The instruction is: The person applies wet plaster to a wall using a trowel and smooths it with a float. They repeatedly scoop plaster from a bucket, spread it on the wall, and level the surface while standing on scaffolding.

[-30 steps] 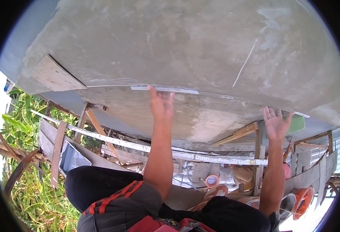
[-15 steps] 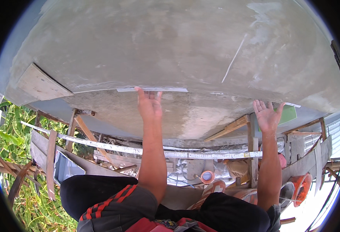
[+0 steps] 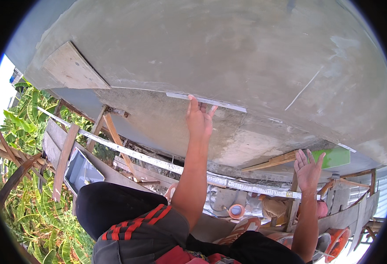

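Note:
A long white strip (image 3: 233, 106) lies along the lower edge of a grey plastered surface (image 3: 180, 53). My left hand (image 3: 200, 121) grips this strip near its middle, the thumb over its face and the other fingers curled up beneath the edge. Farther right, my right hand (image 3: 308, 174) is raised with palm up and fingers spread, holding nothing and apart from the edge. Behind its fingertips is a bright green panel (image 3: 336, 158). A shorter white strip (image 3: 346, 148) shows at the edge above that panel.
A flat board (image 3: 75, 68) rests against the plaster at left. Below runs a long white-spattered bar (image 3: 158, 163), with wooden props (image 3: 114, 134) behind. A grey tray (image 3: 83, 171) sits at left, an orange bucket (image 3: 338, 244) at lower right. Another person (image 3: 275, 207) is lower down.
My right hand has come down from the plaster edge, fingers now spread. My left hand stays on the white strip. The whole view has tilted, bringing more plants in at left.

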